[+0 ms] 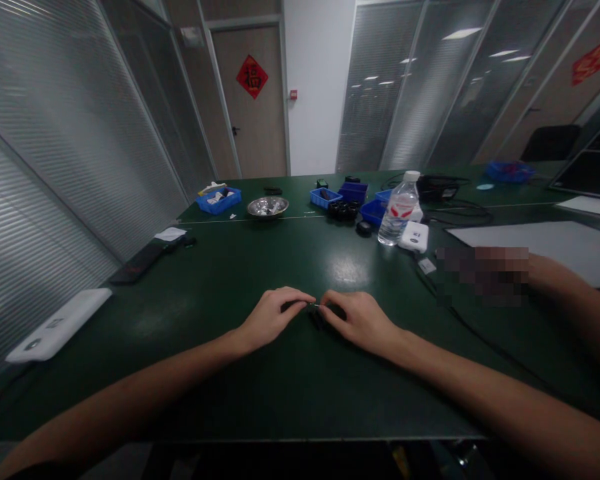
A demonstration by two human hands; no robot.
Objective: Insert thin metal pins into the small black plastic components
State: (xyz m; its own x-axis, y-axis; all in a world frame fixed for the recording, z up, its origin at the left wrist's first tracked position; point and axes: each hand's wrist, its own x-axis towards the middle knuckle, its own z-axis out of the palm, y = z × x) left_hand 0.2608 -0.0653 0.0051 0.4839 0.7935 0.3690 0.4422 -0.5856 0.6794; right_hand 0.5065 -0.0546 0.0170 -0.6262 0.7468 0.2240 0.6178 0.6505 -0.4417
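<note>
My left hand [275, 315] and my right hand [359, 320] meet just above the green table [220, 407], fingertips almost touching. Thumb and fingers of each are closed in a pinch. Between them shows a tiny, thin, shiny piece [315, 305], too small to name; both pinches seem to be on it. Right below the fingertips is a small dark object [315, 321], and whether it lies on the table or is held cannot be made out.
At the back stand a metal bowl [267, 207], a blue tray [219, 201] and several blue bins. A water bottle [399, 209] stands right of centre beside a white device [414, 237]. Another white device [59, 325] lies left. Another person's arm [570, 283] reaches in from the right, near a cable [485, 338].
</note>
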